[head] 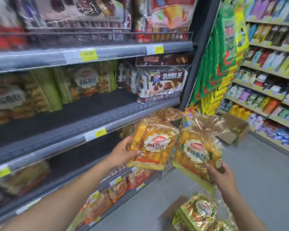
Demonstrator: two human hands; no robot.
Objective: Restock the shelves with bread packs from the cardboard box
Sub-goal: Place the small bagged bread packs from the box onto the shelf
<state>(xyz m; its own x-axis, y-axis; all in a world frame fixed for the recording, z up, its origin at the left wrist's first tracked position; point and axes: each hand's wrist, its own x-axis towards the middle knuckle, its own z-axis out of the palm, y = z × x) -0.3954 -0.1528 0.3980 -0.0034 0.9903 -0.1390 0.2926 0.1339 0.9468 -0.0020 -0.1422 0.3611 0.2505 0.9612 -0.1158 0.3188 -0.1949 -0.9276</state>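
Note:
My left hand (pixel 123 151) grips the left edge of an orange bread pack (pixel 155 144), held up in front of the shelf unit. My right hand (pixel 221 170) holds a second orange bread pack (pixel 197 147) by its lower right corner, right beside the first. Below them a cardboard box (pixel 171 212) on the floor holds more bread packs (pixel 197 212) with green and gold wrappers. The middle shelf (pixel 83 112) has a wide dark bare stretch, with similar bread packs (pixel 88 81) standing at its back left.
Chocolate cake packs (pixel 160 84) fill the right end of the middle shelf. The lower shelf (pixel 77 155) is dark, with orange snack packs (pixel 120 185) below it. A second open cardboard box (pixel 233 129) sits down the aisle. Another stocked shelf unit (pixel 270 80) lines the right side.

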